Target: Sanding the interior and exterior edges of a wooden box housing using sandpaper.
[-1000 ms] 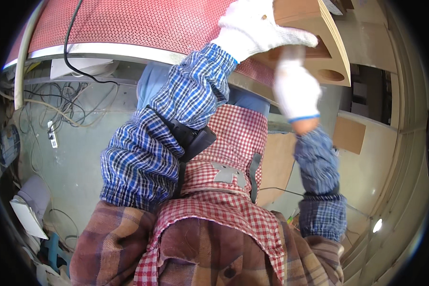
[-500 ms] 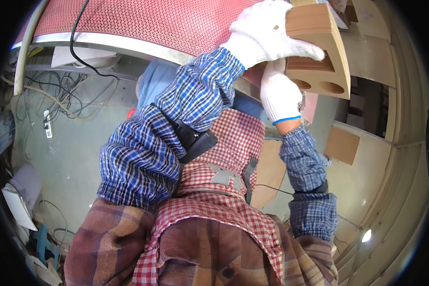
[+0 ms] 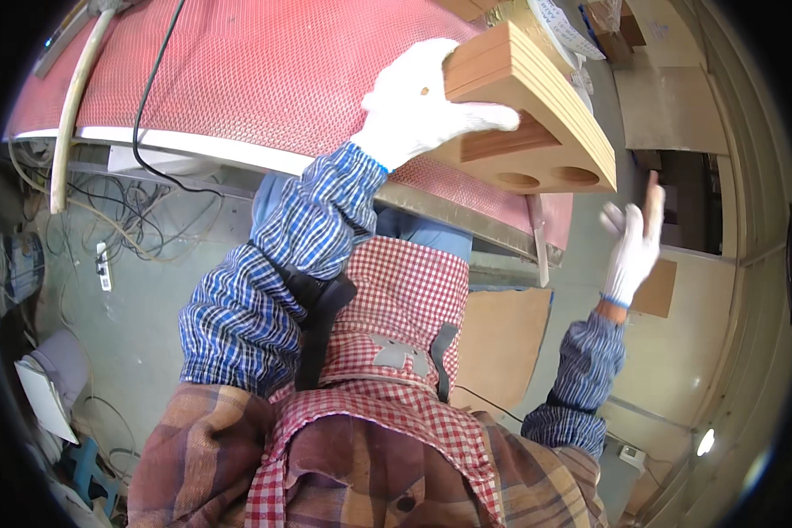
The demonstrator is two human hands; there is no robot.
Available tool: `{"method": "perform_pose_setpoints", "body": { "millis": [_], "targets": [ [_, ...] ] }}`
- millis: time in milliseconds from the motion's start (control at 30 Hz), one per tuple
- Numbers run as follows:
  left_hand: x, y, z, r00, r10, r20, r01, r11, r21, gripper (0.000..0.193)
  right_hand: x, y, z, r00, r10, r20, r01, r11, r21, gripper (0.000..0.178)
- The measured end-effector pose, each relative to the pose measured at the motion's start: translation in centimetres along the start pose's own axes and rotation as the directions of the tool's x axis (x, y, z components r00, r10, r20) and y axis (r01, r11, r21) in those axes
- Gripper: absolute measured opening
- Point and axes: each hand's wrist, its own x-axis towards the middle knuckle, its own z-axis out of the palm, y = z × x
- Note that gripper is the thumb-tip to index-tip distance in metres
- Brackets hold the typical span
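Wooden block (image 3: 550, 106): at 1 o'clock in the view, tilted above the mesh mat (image 3: 264, 70); whether it touches the mat is hidden.
Long axis: appears to slope from 11 to 5 o'clock, the layered edge facing about 2 and the end with the holes pointing to 5.
Openings: a rectangular cutout (image 3: 512, 141) and two round holes (image 3: 575, 175) are already formed, so the shaping looks well along, I judge; surface finish and what is left cannot be told.
Left hand (image 3: 422, 101): white-gloved, gripping the block from its 9 o'clock side, thumb across the face by the cutout, other fingers mostly hidden.
Right hand (image 3: 632, 246): off the block, well apart at its 5 o'clock, fingers spread; a brownish strip (image 3: 652, 192) shows at one finger, too blurred to tell if held.
Cable (image 3: 141, 114): black, crossing the mat at 10 o'clock.
Board (image 3: 502, 343): tan, at 4 o'clock, below bench height.
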Motion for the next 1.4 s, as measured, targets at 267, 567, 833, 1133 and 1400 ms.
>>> {"method": "perform_pose_setpoints", "body": {
  "millis": [267,567,833,1133,1400],
  "targets": [
    [0.4,-0.2,-0.2,1.000,-0.029,0.009,0.029,0.994,-0.101,0.081,6.0,11.7,5.2,0.960,0.172,0.220,-0.280,0.589,0.758,0.041],
    [2.3,10.5,-4.2,0.953,0.301,-0.025,-0.274,0.897,0.347,0.084,3.2,14.7,7.8,0.988,-0.134,0.075,0.075,0.847,0.526,0.044],
    [1.5,27.0,-7.7,0.867,0.217,0.449,-0.485,0.573,0.660,0.071,0.7,16.8,13.3,0.790,-0.294,0.538,-0.613,-0.375,0.695,0.033],
    [4.0,20.6,0.0,0.859,0.220,0.461,-0.510,0.442,0.738,0.075,-2.8,14.1,6.8,0.967,0.178,0.181,-0.203,0.110,0.973,0.053],
    [5.4,20.1,5.1,0.816,0.167,0.554,-0.570,0.397,0.720,0.074,-5.0,13.4,2.8,0.988,0.126,0.093,-0.139,0.431,0.891,0.055]
  ]
}}
